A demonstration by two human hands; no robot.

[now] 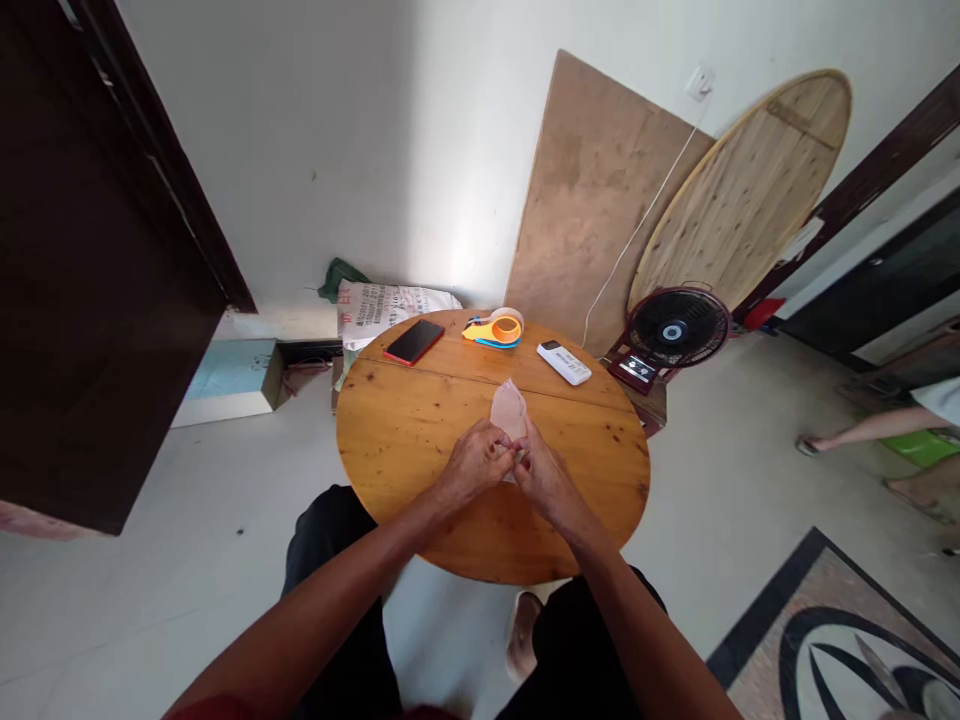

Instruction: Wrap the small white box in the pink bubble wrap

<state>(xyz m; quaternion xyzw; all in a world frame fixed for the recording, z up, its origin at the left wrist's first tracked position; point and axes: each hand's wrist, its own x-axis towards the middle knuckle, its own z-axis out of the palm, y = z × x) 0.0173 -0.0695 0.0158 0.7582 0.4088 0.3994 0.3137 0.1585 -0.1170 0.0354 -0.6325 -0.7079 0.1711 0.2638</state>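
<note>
Over the middle of the round wooden table (405, 420), both of my hands meet at a small pale pink piece (508, 408) with a pointed top; whether it is paper or cloth I cannot tell. My left hand (477, 458) pinches its lower part from the left, fingers closed. From the right, my right hand (541, 468) is closed on the same piece, its thumb lying along the edge. The fingertips of both hands nearly touch, hiding the piece's lower part. Beyond them lies an orange and blue tape dispenser (493, 328) with a roll of tape.
A phone (414, 342) with a red edge lies at the table's back left, and a white handheld device (564, 362) at the back right. A fan (678, 328) stands beyond the right edge. Printed sacks (390, 305) rest behind the table. Another person's leg (870, 430) shows far right.
</note>
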